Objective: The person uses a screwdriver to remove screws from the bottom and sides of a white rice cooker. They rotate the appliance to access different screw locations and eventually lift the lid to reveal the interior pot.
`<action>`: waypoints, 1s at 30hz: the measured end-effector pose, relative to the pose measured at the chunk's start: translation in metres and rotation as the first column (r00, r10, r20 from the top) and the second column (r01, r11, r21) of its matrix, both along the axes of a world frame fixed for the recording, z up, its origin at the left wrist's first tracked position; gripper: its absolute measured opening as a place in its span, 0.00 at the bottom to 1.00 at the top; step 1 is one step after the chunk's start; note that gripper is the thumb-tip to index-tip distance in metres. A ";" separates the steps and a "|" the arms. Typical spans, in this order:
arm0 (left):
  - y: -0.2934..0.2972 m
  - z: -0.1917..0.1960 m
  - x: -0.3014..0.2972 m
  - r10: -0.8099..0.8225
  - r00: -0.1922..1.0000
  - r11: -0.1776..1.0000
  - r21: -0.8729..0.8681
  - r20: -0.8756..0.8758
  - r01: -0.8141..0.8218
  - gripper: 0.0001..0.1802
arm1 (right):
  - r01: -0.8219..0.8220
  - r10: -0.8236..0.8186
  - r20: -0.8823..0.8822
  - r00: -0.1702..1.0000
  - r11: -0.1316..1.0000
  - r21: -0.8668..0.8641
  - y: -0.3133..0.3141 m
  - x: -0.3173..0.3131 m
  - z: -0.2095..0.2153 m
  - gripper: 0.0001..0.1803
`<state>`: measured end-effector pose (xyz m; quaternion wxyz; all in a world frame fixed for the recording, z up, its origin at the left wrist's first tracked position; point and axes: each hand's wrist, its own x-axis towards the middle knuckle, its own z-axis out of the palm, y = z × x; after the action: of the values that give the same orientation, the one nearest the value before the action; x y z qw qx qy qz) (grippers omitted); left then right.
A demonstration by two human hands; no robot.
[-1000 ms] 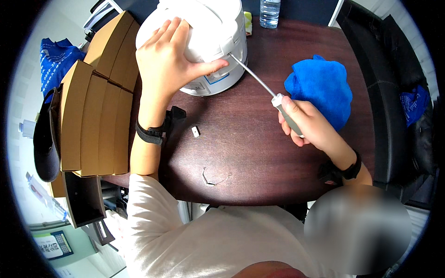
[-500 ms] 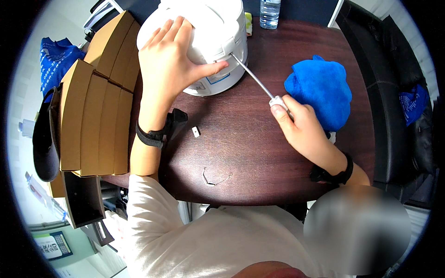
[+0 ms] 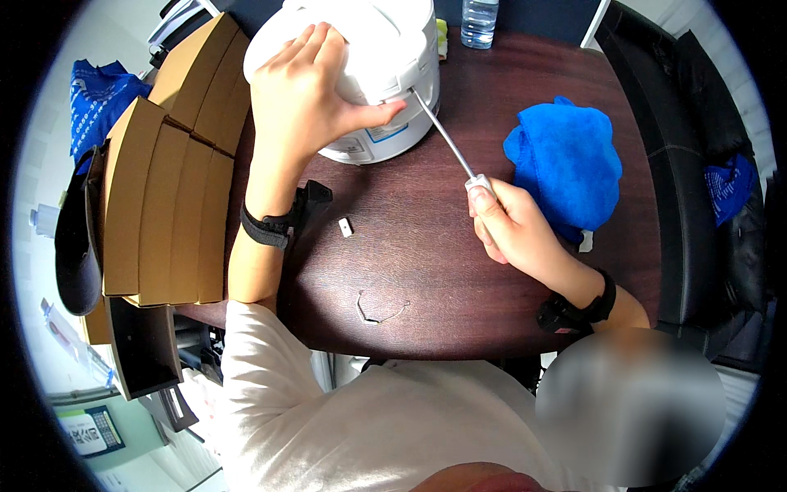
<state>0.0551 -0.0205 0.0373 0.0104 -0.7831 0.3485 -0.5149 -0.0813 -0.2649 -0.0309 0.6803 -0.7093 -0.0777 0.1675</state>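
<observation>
I have a tub [image 3: 373, 66] toward the back of the worktop [image 3: 451, 271], left of centre, with the left hand [image 3: 299, 102] on top. A screwdriver [image 3: 447, 140] runs from its rim, forward and right, to the right hand [image 3: 516, 225]; a cloth [image 3: 570, 168] lies behind and right of that hand. Behind the cloth, right of the tub, I see a bottle [image 3: 479, 23]. Boxes [image 3: 168, 213] stand along the left side. Before the tub lies a block [image 3: 345, 227], and nearer me a wire [image 3: 370, 321].
</observation>
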 end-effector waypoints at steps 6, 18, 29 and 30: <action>0.000 0.000 -0.001 0.017 0.999 1.000 -0.007 -0.027 -0.017 0.45 | -0.059 0.080 -0.164 0.983 0.990 0.127 0.001 -0.002 0.003 0.23; 0.010 0.001 0.001 -0.014 0.993 1.000 -0.017 -0.116 0.012 0.46 | -0.119 0.118 -0.023 0.993 0.934 -0.336 -0.057 0.026 0.032 0.18; 0.044 0.016 0.002 0.017 0.933 0.999 0.041 -0.359 -0.002 0.50 | 0.093 -0.094 -0.170 0.981 0.996 -0.016 -0.068 0.071 -0.017 0.21; 0.045 0.017 0.000 0.045 0.919 0.999 0.039 -0.392 -0.032 0.51 | 0.090 -0.091 -0.188 0.978 0.996 -0.013 -0.070 0.074 -0.019 0.21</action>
<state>0.0548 0.0249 0.0548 -0.0371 -0.8770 0.3362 -0.3413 -0.0076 -0.3351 -0.0496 0.6898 -0.6946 0.0198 0.2031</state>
